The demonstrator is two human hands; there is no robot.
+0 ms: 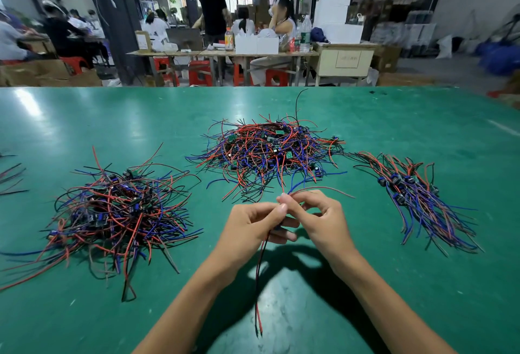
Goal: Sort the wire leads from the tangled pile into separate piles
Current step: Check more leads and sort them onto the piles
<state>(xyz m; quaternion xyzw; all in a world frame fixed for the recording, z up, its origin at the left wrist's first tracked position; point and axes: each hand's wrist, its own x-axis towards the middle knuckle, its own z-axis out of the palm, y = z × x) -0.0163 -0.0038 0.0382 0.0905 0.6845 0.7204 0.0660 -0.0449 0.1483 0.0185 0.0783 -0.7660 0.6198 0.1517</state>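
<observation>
my hands: both up over the near middle of the green worktop [84, 117], working one wire lead [260, 269] between them. left hand [250, 225] has its fingers curled round the lead, right hand [320, 218] is pinching the upper wire ends at the fingertips. neither is loose.

the lead: red and black pair hangs down from my left hand toward me, bare tips dangling just above the worktop. a few thin reddish ends fan out up and right from my right hand.

piles: tangled pile [270, 153] sits far centre, red/blue/black with little green boards mixed in. messy left pile [118, 213] to my left, and a tidier right pile [416, 198] with leads lying roughly parallel.

what could go wrong: the blue and red strands at the near edge of the tangled pile come right up to my fingertips, so if one is snagged on my lead, pulling could drag a clump along. also the dangling tips could catch something if I swing sideways.

can't really tell: whether my lead has a board on it, my fingers cover that bit. more wires at the far left edge [12, 177] are cut off. can't say what separates the left pile from the right.
</observation>
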